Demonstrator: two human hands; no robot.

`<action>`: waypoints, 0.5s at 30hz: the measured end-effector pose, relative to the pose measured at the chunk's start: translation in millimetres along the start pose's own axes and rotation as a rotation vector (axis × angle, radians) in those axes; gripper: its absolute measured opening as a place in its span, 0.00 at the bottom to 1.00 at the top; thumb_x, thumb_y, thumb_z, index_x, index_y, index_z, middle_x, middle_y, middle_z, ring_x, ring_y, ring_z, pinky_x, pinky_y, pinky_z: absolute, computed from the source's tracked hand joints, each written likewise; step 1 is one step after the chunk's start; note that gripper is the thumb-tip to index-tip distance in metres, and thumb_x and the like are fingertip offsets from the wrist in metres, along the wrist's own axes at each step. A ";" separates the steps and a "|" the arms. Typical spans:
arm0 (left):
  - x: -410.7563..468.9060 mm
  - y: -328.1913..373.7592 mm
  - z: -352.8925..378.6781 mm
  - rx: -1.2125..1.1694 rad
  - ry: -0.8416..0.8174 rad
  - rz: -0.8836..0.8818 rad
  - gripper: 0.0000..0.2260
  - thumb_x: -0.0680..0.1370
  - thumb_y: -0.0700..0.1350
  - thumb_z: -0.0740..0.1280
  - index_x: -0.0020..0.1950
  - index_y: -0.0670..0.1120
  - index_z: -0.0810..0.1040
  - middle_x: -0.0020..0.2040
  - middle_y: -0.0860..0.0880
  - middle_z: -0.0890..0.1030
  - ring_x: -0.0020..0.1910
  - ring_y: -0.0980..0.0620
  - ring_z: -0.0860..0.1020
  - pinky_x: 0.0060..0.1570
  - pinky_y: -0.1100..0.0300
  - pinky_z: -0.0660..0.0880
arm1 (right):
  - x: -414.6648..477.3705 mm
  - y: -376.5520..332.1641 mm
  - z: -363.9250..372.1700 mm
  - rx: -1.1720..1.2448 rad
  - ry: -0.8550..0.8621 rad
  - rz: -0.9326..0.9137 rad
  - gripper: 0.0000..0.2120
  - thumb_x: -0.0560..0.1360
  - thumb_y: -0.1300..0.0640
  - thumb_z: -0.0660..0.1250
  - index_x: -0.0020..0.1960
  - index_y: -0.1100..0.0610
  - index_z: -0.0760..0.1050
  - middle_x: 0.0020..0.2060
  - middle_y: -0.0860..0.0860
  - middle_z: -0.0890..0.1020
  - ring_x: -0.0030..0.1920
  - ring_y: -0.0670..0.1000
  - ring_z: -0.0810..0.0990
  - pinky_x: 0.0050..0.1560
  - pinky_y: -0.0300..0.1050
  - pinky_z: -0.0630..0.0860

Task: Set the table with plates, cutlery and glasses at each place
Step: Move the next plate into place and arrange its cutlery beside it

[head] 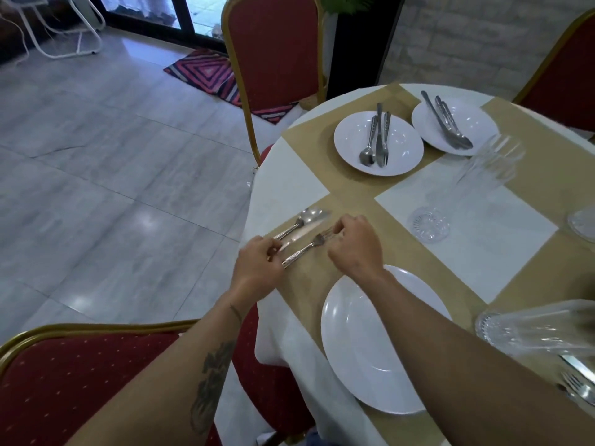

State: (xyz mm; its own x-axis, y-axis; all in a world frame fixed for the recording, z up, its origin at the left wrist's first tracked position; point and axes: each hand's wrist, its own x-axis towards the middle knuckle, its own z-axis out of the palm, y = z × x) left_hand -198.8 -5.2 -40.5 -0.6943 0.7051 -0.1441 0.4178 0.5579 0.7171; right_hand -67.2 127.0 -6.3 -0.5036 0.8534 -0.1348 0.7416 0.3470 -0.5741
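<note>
Fork (306, 247) between left hand (257, 265) (handle end) and right hand (354, 243).

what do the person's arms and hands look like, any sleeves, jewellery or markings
Both arms are bare to the edge of the view: no sleeves, gloves, watch or rings show. The left forearm carries a large dark tattoo along its inner side, and a small dark mark sits near the wrist below the left hand. The right hand and its arm show no clear markings.
</note>
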 end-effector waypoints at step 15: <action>-34.1 27.9 39.9 0.283 -0.132 0.109 0.15 0.74 0.39 0.57 0.51 0.48 0.82 0.50 0.52 0.80 0.49 0.48 0.78 0.46 0.55 0.75 | -15.5 27.2 -27.2 -0.002 -0.033 -0.015 0.14 0.68 0.66 0.61 0.49 0.54 0.77 0.47 0.50 0.74 0.46 0.52 0.75 0.44 0.43 0.70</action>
State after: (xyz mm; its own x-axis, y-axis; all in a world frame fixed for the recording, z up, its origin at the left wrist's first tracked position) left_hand -140.0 3.8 -42.8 -0.5622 0.8077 -0.1777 0.6445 0.5626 0.5179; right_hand -27.2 133.7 2.2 -0.5287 0.8350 -0.1525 0.7349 0.3604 -0.5745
